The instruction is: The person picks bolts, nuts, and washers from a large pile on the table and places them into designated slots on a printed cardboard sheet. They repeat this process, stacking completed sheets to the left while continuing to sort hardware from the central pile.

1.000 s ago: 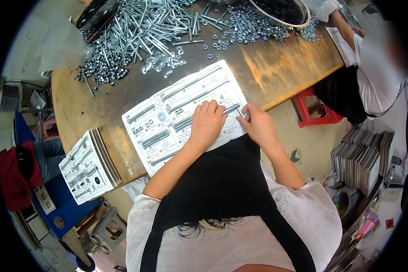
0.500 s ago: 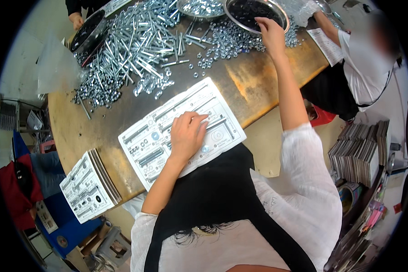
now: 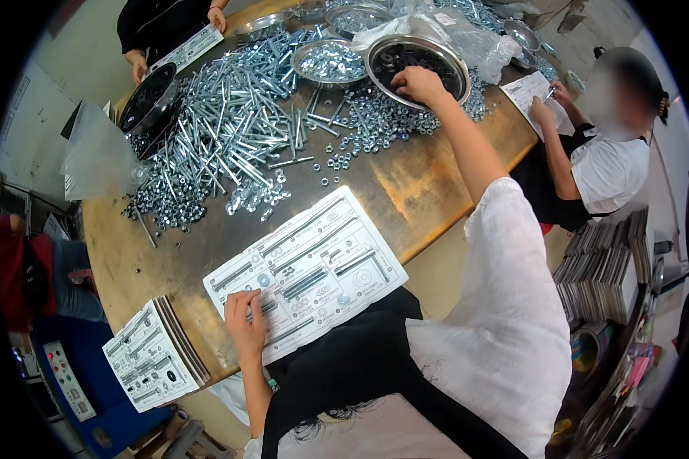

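Note:
A white card [image 3: 337,287] printed with pictures of bolts and washers lies tilted at the table edge in front of me, with several metal bolts and washers on it. My left hand [image 3: 246,329] rests on its lower left part, fingers stretched over the card and slightly apart. Farther off, my right hand [image 3: 422,86] reaches into a round metal bowl [image 3: 462,93] of black ring-shaped pieces. Its fingers are bent down together among them, and the fingertips are partly hidden, so any piece between them does not show.
Loose bolts [image 3: 222,130] and nuts [image 3: 164,200] cover the table's far side. A bowl of shiny washers [image 3: 328,63] stands beside the black pieces. Stacked printed cards [image 3: 149,356] sit at left. One person [image 3: 589,153] works at right; another person's hand [image 3: 217,19] shows at far left.
My left hand has moved left and nearer me, from the card's middle to its lower left. My right hand has gone down into the bowl. The view has shifted.

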The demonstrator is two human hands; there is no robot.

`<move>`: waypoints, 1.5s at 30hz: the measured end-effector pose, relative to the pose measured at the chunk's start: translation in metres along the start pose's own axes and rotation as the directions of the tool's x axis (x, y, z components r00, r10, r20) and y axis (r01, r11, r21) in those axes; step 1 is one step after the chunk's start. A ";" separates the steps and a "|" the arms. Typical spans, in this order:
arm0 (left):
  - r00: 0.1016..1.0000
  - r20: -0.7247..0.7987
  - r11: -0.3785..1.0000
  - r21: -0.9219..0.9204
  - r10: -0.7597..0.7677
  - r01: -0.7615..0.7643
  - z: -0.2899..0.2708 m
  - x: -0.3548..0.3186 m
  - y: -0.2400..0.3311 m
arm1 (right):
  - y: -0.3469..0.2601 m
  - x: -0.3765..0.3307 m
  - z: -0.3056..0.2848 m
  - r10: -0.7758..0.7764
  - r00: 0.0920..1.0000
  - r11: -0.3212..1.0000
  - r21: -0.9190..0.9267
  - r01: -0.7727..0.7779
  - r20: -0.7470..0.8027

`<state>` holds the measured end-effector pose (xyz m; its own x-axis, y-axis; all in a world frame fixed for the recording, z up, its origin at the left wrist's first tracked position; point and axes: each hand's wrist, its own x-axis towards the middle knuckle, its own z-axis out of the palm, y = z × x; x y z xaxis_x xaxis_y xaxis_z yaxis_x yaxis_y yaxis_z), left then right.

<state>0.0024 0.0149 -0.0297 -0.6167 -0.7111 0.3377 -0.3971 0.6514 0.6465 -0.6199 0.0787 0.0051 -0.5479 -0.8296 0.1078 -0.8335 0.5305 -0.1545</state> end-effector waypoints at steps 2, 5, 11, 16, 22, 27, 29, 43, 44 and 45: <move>1.000 0.007 1.000 0.000 -0.010 0.010 0.001 0.004 0.002 | 0.000 0.000 -0.006 -0.026 1.000 0.997 -0.074 0.026 0.000; 1.000 0.013 1.000 0.011 0.029 -0.029 0.002 0.012 0.008 | 0.000 0.004 -0.007 0.004 0.999 0.996 -0.086 -0.001 0.033; 0.994 0.042 0.993 0.045 0.103 -0.105 0.005 0.012 0.005 | 0.007 0.003 -0.005 0.226 0.973 0.970 0.099 -0.222 -0.041; 0.995 0.047 0.995 0.040 0.085 -0.087 0.003 0.007 0.001 | 0.009 -0.013 -0.014 0.350 0.903 0.923 0.255 -0.288 -0.250; 0.997 0.073 0.986 -0.168 -0.005 0.017 -0.008 0.008 0.006 | -0.139 -0.109 -0.042 0.229 0.916 0.501 0.847 0.178 -0.328; 0.980 -0.076 0.889 -0.413 0.184 -0.199 -0.016 0.067 0.073 | -0.287 -0.225 -0.061 0.010 0.941 0.256 0.910 0.325 -0.339; 0.987 -0.146 0.748 -0.646 0.072 -0.150 -0.023 0.080 0.104 | -0.311 -0.237 -0.061 -0.057 0.922 0.254 0.888 0.384 -0.383; 0.940 0.290 -0.147 -0.953 -0.182 0.266 -0.029 0.053 0.052 | -0.161 -0.138 -0.044 0.429 0.820 0.392 0.896 0.210 -0.379; 0.935 0.311 -0.234 -0.934 -0.169 0.268 -0.027 0.051 0.045 | -0.132 -0.120 -0.042 0.441 0.806 0.435 0.879 0.193 -0.396; 0.931 0.335 -0.330 -0.904 -0.146 0.274 -0.022 0.050 0.039 | -0.108 -0.114 -0.043 0.453 0.787 0.489 0.855 0.173 -0.418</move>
<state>-0.0287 -0.0014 0.0276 -0.7438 -0.6683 -0.0096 0.5762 -0.6485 0.4975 -0.4702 0.1235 0.0520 -0.8388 -0.3395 0.4256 -0.4415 -0.0332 -0.8966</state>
